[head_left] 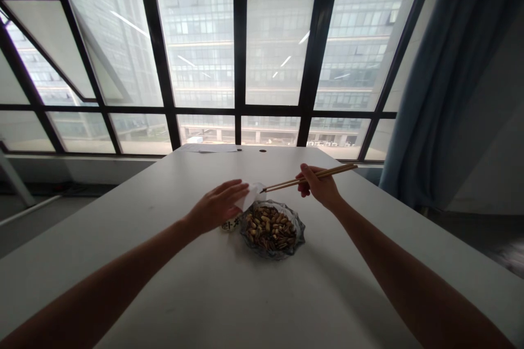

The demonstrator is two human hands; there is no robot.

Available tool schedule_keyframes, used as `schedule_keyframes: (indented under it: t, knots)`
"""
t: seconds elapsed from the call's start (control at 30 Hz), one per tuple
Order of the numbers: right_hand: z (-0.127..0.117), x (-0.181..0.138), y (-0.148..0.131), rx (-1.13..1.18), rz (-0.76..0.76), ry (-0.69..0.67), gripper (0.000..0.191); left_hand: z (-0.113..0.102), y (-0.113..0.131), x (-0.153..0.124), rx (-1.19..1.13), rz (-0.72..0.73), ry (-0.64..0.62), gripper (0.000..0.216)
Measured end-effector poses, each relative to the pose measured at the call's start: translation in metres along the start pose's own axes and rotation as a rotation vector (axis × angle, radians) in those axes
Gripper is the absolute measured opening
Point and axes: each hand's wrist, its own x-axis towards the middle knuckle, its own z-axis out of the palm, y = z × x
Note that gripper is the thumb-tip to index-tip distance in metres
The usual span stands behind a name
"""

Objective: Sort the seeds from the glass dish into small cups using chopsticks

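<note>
A clear scalloped glass bowl point(301, 233) full of peanuts point(268, 222) and dark, slim seed-like pieces stands in the middle of the table. Just above its far left rim, my left hand point(215, 206) grips a thin white piece point(244, 199) that looks like paper or tissue between thumb and fingers. My right hand point(321, 185) holds a pair of wooden chopsticks point(292, 181), pointing left. Their dark tips are close to the white piece; whether they pinch anything is too small to tell. Partly hidden under my left hand is a pale container point(229, 224) with black lettering.
The white table point(172, 278) stretches away towards large black-framed windows point(200, 46). Sheets of paper point(210, 148) lie at its far edge, near a dark round hole point(262, 151). A blue curtain point(434, 82) hangs on the right.
</note>
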Motion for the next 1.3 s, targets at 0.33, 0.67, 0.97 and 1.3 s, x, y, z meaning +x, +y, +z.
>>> schedule_keyframes:
  t: [0.33, 0.67, 0.97, 1.3]
  knots:
    - [0.002, -0.003, 0.003, -0.032, 0.085, -0.192, 0.066, 0.022, -0.052, -0.075, -0.409, -1.265, 0.374, 0.062]
    - [0.001, -0.003, 0.0, -0.051, 0.059, -0.278, 0.062, 0.051, -0.047, -0.089, -0.551, -1.083, 0.483, 0.065]
    - [-0.006, -0.003, -0.004, -0.001, 0.082, -0.347, 0.06, 0.047, -0.043, -0.093, -0.219, -0.757, 0.273, 0.056]
    - [-0.01, 0.011, 0.025, 0.3, 0.303, -0.129, 0.055, 0.051, -0.044, -0.096, -0.171, -0.697, 0.252, 0.054]
